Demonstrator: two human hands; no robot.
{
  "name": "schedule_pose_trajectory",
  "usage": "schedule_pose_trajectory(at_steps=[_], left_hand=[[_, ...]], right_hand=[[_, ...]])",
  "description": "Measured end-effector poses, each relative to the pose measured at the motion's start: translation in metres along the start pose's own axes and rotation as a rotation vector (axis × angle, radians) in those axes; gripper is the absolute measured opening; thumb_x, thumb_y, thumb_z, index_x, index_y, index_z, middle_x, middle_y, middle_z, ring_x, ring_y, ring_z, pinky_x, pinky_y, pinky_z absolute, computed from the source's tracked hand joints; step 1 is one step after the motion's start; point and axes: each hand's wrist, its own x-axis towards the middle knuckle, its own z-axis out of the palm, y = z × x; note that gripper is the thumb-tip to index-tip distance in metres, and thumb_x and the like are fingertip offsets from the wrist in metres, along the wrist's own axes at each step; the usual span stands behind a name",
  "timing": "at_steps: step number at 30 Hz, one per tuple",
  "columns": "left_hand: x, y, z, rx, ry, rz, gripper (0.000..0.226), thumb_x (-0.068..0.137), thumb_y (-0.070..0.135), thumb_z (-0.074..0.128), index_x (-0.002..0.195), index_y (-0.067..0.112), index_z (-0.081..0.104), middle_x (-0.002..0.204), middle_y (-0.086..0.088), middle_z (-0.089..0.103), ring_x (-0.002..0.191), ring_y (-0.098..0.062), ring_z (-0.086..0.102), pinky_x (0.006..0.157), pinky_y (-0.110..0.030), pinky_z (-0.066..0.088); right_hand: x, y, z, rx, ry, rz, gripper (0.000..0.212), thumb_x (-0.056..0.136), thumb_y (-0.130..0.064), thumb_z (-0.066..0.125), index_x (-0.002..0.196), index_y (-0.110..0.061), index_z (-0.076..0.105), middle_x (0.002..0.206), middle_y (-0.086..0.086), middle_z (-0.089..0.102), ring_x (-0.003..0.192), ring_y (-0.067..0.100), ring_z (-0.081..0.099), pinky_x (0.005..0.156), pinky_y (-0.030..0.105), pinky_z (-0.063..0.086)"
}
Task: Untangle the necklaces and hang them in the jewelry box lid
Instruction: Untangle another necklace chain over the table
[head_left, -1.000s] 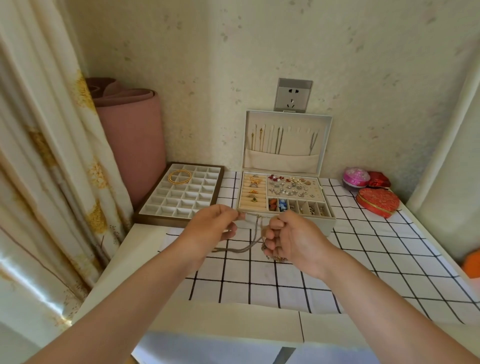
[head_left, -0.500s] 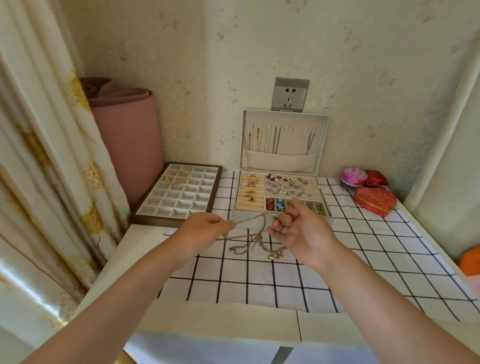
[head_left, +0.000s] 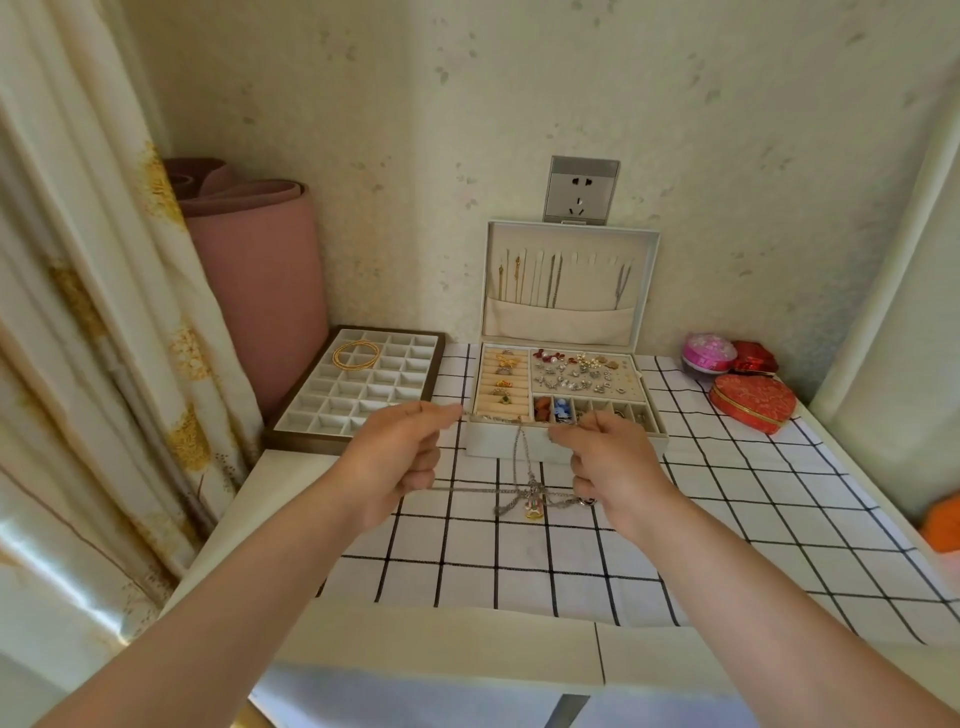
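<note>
A: Left hand (head_left: 400, 457) pinches one chain end, right hand (head_left: 608, 457) pinches the other; the strand runs taut in front of the jewelry box (head_left: 566, 447).

B: Where's the knot?

A: The necklaces (head_left: 530, 493) hang tangled between your hands, pendant low over the worktop (head_left: 727, 545).

B: Handling?

A: Probably light, limp, slippery, easily kinked. Grip near the knot, not the pendant. The lid (head_left: 571, 280) has free hooks.

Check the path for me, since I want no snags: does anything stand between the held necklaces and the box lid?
Only the open box tray, full of rings and earrings, lies between the necklaces and the lid. Both hands hold the chains in front of it, so they must lift over it. The lid's middle hooks look free.
</note>
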Motion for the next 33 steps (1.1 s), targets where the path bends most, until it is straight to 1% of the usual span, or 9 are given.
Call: schedule_pose_trajectory(at_steps=[7,9,10,12,14,17,23,28,33], left_hand=[[-0.001,0.000,0.012,0.055,0.034,-0.036,0.036,0.097,0.017,0.057,0.065,0.020,0.041,0.056,0.004,0.027,0.048,-0.012,0.021,0.043,-0.023,0.021],[0.001,0.004,0.008,-0.179,-0.022,-0.036,0.041,0.096,0.012,0.054,0.061,0.022,0.034,0.056,0.004,0.020,0.049,-0.011,0.015,0.044,-0.023,0.015],[0.001,0.004,0.007,-0.203,-0.023,-0.024,0.043,0.096,0.012,0.054,0.060,0.023,0.032,0.055,0.004,0.019,0.048,-0.012,0.015,0.043,-0.023,0.014],[0.001,0.002,0.006,-0.135,0.007,-0.012,0.044,0.096,0.013,0.056,0.061,0.023,0.031,0.055,0.004,0.020,0.048,-0.012,0.015,0.041,-0.022,0.016],[0.002,-0.001,0.007,-0.071,0.052,-0.024,0.044,0.096,0.014,0.059,0.063,0.023,0.031,0.054,0.004,0.022,0.047,-0.012,0.016,0.041,-0.023,0.017],[0.003,-0.004,0.006,-0.026,0.100,-0.005,0.042,0.095,0.014,0.060,0.065,0.022,0.032,0.053,0.005,0.023,0.046,-0.012,0.018,0.041,-0.024,0.019],[0.001,-0.004,-0.004,0.029,-0.033,-0.018,0.041,0.101,0.027,0.054,0.065,0.021,0.034,0.056,0.004,0.020,0.050,-0.013,0.015,0.048,-0.027,0.012],[-0.002,-0.001,-0.009,0.124,-0.138,-0.032,0.033,0.102,0.033,0.049,0.073,0.017,0.053,0.053,0.005,0.023,0.047,-0.012,0.017,0.044,-0.023,0.015],[-0.005,0.005,-0.018,0.129,-0.179,-0.040,0.028,0.102,0.032,0.047,0.078,0.017,0.052,0.058,0.003,0.029,0.047,-0.011,0.020,0.042,-0.021,0.017]], right_hand=[[-0.007,-0.008,0.010,-0.276,0.096,-0.092,0.042,0.094,-0.040,0.064,0.065,-0.010,0.059,0.050,-0.009,0.036,0.045,0.012,0.035,0.055,0.028,0.026],[-0.010,-0.007,0.013,-0.340,0.072,-0.106,0.052,0.094,-0.047,0.063,0.082,0.003,0.067,0.071,-0.009,0.044,0.062,0.022,0.053,0.062,0.032,0.039],[-0.010,-0.007,0.015,-0.337,0.074,-0.116,0.057,0.094,-0.047,0.063,0.101,0.010,0.067,0.120,-0.004,0.041,0.078,0.033,0.061,0.070,0.037,0.047],[-0.012,-0.009,0.018,-0.341,0.085,-0.126,0.055,0.096,-0.045,0.062,0.104,0.009,0.069,0.126,0.030,0.054,0.106,0.043,0.061,0.086,0.045,0.052],[-0.009,-0.012,0.016,-0.349,0.081,-0.093,0.055,0.095,-0.045,0.063,0.058,-0.005,0.058,0.088,0.027,0.064,0.076,0.035,0.066,0.064,0.034,0.044],[-0.003,-0.009,0.014,-0.327,0.039,-0.017,0.058,0.092,-0.043,0.067,0.053,-0.020,0.030,0.041,-0.007,0.027,0.037,0.014,0.027,0.053,0.027,0.021],[-0.004,-0.001,0.001,-0.328,-0.237,-0.058,0.030,0.094,-0.029,0.063,0.071,-0.018,0.047,0.060,-0.002,0.039,0.050,0.013,0.037,0.052,0.026,0.035],[-0.022,-0.006,-0.001,-0.477,-0.740,-0.111,0.026,0.096,-0.013,0.054,0.092,-0.017,0.078,0.099,-0.001,0.077,0.098,0.016,0.069,0.093,0.027,0.053],[-0.008,0.010,0.000,-0.765,-0.501,-0.322,0.058,0.091,0.008,0.053,0.079,-0.042,0.078,0.098,-0.013,0.075,0.097,0.005,0.069,0.097,0.032,0.054]])
